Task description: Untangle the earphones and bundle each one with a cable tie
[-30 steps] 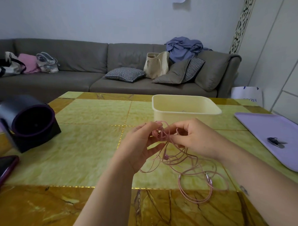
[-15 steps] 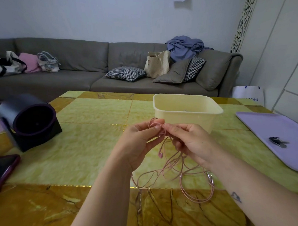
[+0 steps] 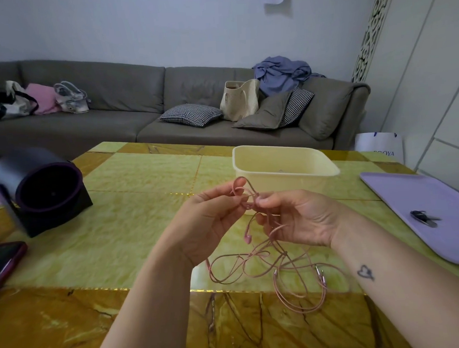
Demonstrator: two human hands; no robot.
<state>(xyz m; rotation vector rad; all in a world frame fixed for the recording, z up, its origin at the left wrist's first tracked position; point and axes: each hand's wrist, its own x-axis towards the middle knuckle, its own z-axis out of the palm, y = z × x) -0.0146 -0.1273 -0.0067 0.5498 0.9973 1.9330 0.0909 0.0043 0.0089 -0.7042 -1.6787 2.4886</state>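
Between the left hand (image 3: 207, 222) and the right hand (image 3: 298, 218), a tangle of pink earphones (image 3: 253, 262) was held up over the desk (image 3: 136, 230). The left hand pinched a small loop of cable between thumb and forefinger. The right hand, palm turned toward the camera, pinched the same knot from the other side, with more strands running through its loosely curled fingers. One earbud (image 3: 248, 237) dangled just below the fingertips. The remaining loops and a metal plug (image 3: 319, 272) lay on the desk beneath the right wrist.

Beyond the right hand, past the desk's far corner, a white paper bag (image 3: 379, 146) carried blue print of which only "ROYA" could be read; the first letter was cut off by the desk edge.

Just behind both hands stood a cream plastic tub (image 3: 289, 184); a small speck showed on its floor, too small to make out. Well to the right of the right hand lay a lavender tray (image 3: 408, 192) holding one small dark item (image 3: 423, 218), possibly keys. Far left of the left hand sat a black cylindrical device (image 3: 42, 192), and nearer the camera a phone in a red case (image 3: 3, 260).
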